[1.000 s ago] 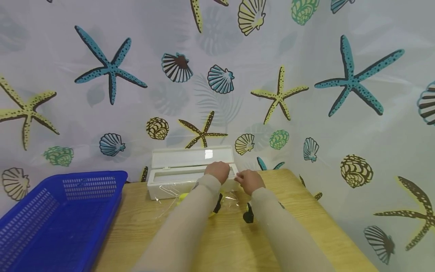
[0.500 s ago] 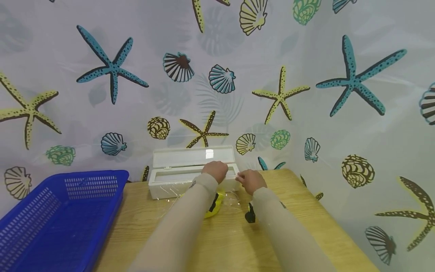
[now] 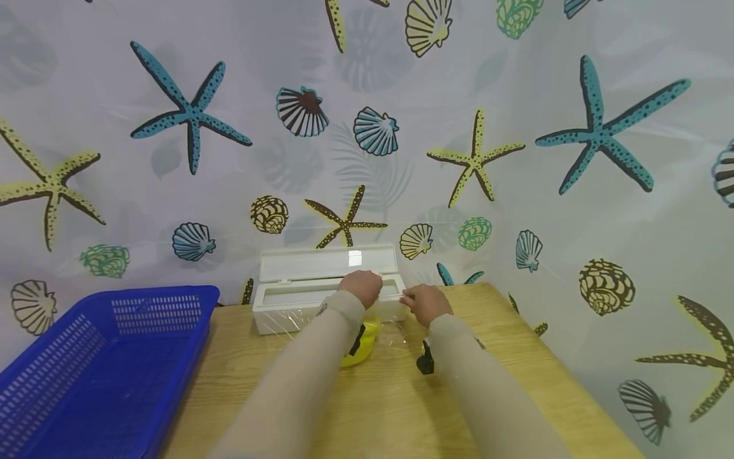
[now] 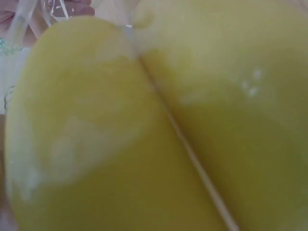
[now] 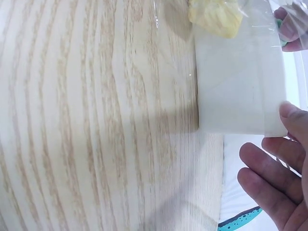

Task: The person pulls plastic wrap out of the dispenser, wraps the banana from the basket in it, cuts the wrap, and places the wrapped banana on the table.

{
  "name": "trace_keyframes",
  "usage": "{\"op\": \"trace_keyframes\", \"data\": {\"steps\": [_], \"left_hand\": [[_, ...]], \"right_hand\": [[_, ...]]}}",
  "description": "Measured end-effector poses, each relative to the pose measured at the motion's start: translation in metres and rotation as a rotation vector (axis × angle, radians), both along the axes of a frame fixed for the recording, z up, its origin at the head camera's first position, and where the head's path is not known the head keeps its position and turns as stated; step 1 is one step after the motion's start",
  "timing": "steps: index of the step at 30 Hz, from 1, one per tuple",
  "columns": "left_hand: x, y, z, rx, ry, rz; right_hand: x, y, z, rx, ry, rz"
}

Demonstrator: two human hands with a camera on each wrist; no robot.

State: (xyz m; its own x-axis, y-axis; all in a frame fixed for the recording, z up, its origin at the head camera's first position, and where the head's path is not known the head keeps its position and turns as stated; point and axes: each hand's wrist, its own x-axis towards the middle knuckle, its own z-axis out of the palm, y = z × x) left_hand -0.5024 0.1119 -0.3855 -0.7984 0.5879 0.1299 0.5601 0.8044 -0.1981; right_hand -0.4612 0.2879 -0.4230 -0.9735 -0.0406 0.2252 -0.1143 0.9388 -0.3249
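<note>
A white cling film dispenser (image 3: 287, 319) stands at the table's back with its lid raised. Clear film hangs down its front. My left hand (image 3: 361, 288) is at the front rim, right of the middle; in the right wrist view its curled fingers hold a small green piece (image 5: 280, 25), partly hidden. At the right front corner, the thumb and forefinger of my right hand (image 3: 427, 305) pinch the dispenser; the other fingers are spread below. Beneath my left wrist lies a smooth yellow thing (image 3: 362, 347), two-lobed in the left wrist view, its kind unclear, with film around it.
A blue plastic basket (image 3: 209, 306) with perforated walls stands on the left of the wooden table (image 3: 390, 414). Behind and to the right hangs a white curtain (image 3: 401, 76) printed with shells and starfish. Black wrist mounts (image 3: 425, 358) show under the sleeves.
My left hand has slid a little left along the dispenser's rim, and more of the yellow thing shows right of that sleeve. The right hand stays at the corner.
</note>
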Motion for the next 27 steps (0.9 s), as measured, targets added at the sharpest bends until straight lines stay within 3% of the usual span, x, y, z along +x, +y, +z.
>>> {"op": "trace_keyframes", "data": {"steps": [8, 17, 24, 27], "left_hand": [[-0.005, -0.026, 0.002, 0.0, -0.065, 0.006], [-0.002, -0.065, 0.009, 0.05, -0.173, 0.018], [-0.003, -0.088, 0.005, 0.053, -0.189, 0.023], [-0.001, -0.097, 0.004, 0.047, -0.162, 0.041]], "right_hand": [[0.003, -0.003, 0.0, -0.013, 0.043, 0.031], [0.002, 0.003, 0.0, -0.038, 0.002, 0.025], [0.001, 0.007, -0.007, -0.104, -0.017, 0.035], [0.003, 0.007, -0.007, -0.111, 0.0, 0.039]]}}
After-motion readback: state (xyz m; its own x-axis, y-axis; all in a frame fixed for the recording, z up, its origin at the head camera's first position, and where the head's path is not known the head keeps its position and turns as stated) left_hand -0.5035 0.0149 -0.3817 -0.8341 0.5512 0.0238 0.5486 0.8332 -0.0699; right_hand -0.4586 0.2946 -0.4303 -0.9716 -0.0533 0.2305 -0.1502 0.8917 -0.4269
